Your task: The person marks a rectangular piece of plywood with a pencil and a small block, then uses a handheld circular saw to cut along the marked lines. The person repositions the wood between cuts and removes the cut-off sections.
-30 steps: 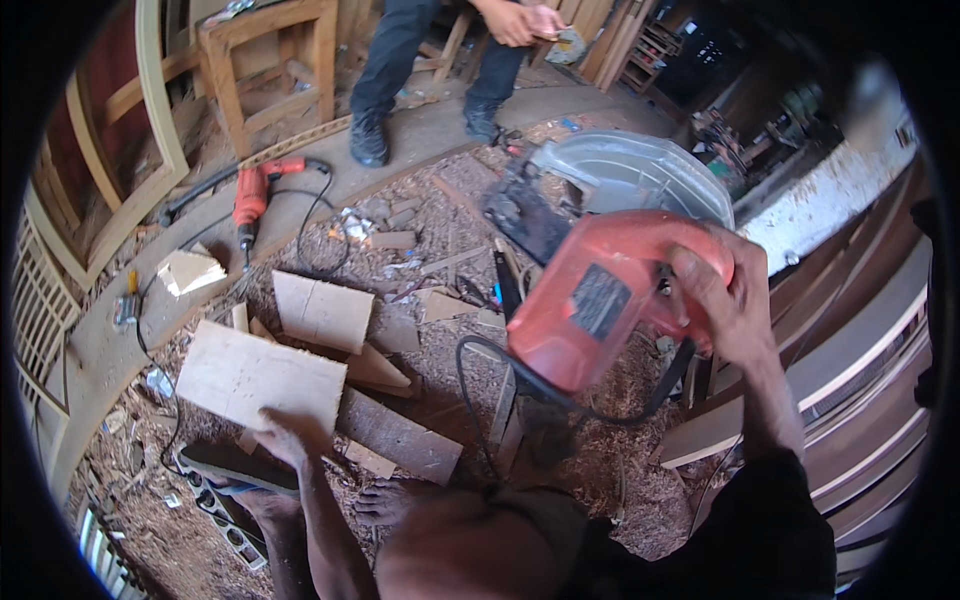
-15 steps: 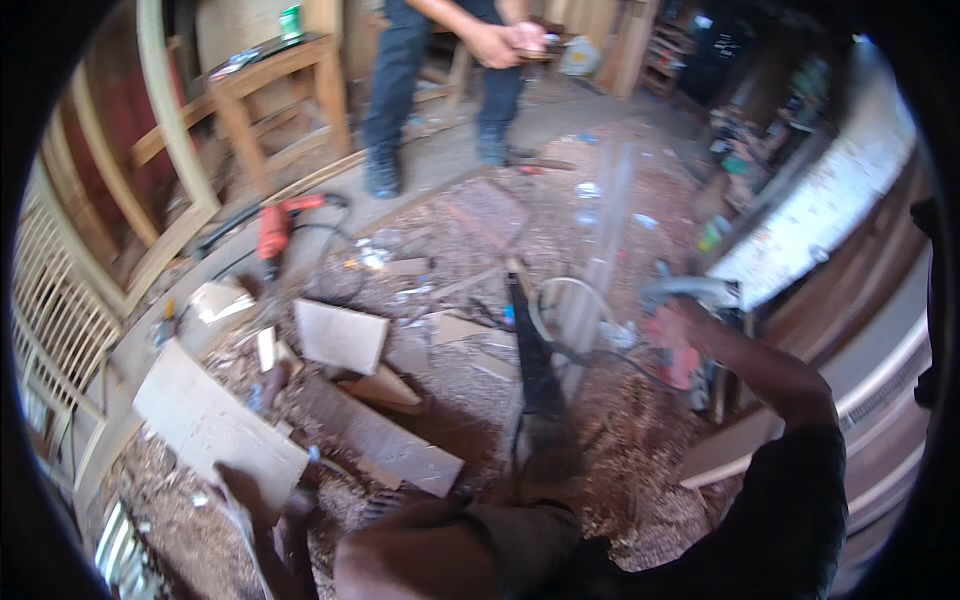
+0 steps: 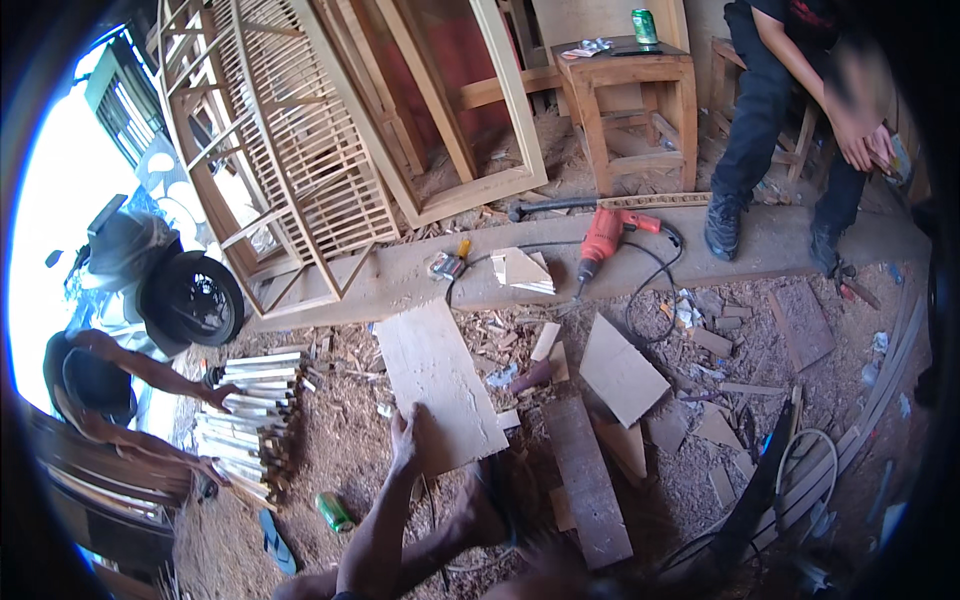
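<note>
My left hand (image 3: 405, 442) grips the near left edge of a pale flat wooden board (image 3: 440, 375), thumb along its face. The board is tilted above the shavings-covered floor, with rough marks on its surface. My bare foot (image 3: 480, 515) is just beyond its near end. My right hand is out of view. To the right of the board lie a long brown plank (image 3: 588, 480) and a pale angled wood offcut (image 3: 622, 370).
A red power drill (image 3: 604, 238) with a black cable lies on the concrete ledge. At left, another person's hands (image 3: 222, 396) touch stacked wooden sticks (image 3: 245, 425). A green can (image 3: 333, 512) and a sandal (image 3: 276, 542) lie nearby. A stool (image 3: 630, 75) and a seated person (image 3: 765, 110) are beyond.
The view has swung left, bringing in the stick pile and motorcycle. My right hand, earlier on a grey-and-red power tool, has left view. My left hand remains on the board.
</note>
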### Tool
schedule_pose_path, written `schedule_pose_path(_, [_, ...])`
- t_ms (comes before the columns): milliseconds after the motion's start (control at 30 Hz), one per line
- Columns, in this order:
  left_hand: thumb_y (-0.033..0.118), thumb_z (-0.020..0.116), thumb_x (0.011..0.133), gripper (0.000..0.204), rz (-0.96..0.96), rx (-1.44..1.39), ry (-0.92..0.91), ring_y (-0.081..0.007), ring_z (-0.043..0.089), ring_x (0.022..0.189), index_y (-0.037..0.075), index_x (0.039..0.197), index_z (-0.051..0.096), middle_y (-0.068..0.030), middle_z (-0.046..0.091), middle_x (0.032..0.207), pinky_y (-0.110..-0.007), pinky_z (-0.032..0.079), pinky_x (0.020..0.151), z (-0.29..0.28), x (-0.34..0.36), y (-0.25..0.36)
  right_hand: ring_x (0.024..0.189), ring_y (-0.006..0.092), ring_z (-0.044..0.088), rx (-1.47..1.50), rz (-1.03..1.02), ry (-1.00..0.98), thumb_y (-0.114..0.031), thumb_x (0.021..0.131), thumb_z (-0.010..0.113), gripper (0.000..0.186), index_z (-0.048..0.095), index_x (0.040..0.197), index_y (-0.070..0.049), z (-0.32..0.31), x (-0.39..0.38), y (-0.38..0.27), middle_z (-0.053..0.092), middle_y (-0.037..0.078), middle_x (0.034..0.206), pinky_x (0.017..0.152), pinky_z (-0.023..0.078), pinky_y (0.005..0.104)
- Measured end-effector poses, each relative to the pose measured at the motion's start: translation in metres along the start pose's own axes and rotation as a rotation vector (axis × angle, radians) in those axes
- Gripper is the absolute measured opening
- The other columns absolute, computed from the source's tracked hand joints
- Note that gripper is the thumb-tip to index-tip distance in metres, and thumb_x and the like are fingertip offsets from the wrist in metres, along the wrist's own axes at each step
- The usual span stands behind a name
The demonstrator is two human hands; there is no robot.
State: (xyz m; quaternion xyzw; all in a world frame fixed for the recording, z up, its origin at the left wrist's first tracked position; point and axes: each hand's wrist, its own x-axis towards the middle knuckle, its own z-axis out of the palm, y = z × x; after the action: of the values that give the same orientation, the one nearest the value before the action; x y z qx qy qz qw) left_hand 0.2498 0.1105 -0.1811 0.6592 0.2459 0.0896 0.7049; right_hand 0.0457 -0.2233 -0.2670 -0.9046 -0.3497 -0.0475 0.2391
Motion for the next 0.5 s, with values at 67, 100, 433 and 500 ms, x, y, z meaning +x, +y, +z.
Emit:
schedule_pose_path(67, [0.029,0.058,0.101,0.018,0.046,0.013,-0.021,-0.0111,0.055,0.066,0.012,0.103,0.054,0.0011,0.056,0.078,-0.029,0.046,0.056,0.002,0.014,-0.015,0.109,0.0307,0.056,-0.010,0.407,-0.015,-0.030,0.096,0.048,0.044,0.053,0.132,-0.004,-0.064,-0.044,0.046,0.059,0.017,0.118,0.094,0.042,0.0516])
schedule_pose_path(100, [0.031,0.058,0.101,0.020,0.016,0.034,-0.017,-0.0112,0.055,0.067,0.011,0.104,0.054,0.0011,0.056,0.078,-0.029,0.046,0.056,0.005,0.016,-0.023,0.104,0.0311,0.057,-0.030,0.596,-0.015,-0.029,0.096,0.050,0.042,0.055,0.130,-0.004,-0.106,-0.069,0.065,0.060,0.017,0.113,0.090,0.043,0.0506])
schedule_pose_path(433, [0.039,0.061,0.099,0.040,0.093,0.151,-0.152,-0.0146,0.058,0.079,0.002,0.112,0.052,-0.0086,0.063,0.091,-0.031,0.050,0.068,0.060,0.062,-0.086,0.093,0.0375,0.068,0.127,1.007,0.174,-0.024,0.086,0.073,0.039,0.062,0.115,0.000,-0.238,0.002,0.141,0.067,0.023,0.102,0.077,0.053,0.0430])
schedule_pose_path(500, [0.041,0.062,0.099,0.042,-0.004,0.198,-0.040,-0.0144,0.058,0.078,0.001,0.110,0.053,-0.0090,0.063,0.088,-0.032,0.049,0.068,0.056,0.071,-0.103,0.131,0.0381,0.049,0.219,0.963,0.057,-0.033,0.084,0.075,0.071,0.046,0.140,-0.001,-0.203,0.058,0.173,0.053,0.024,0.138,0.110,0.040,0.0440])
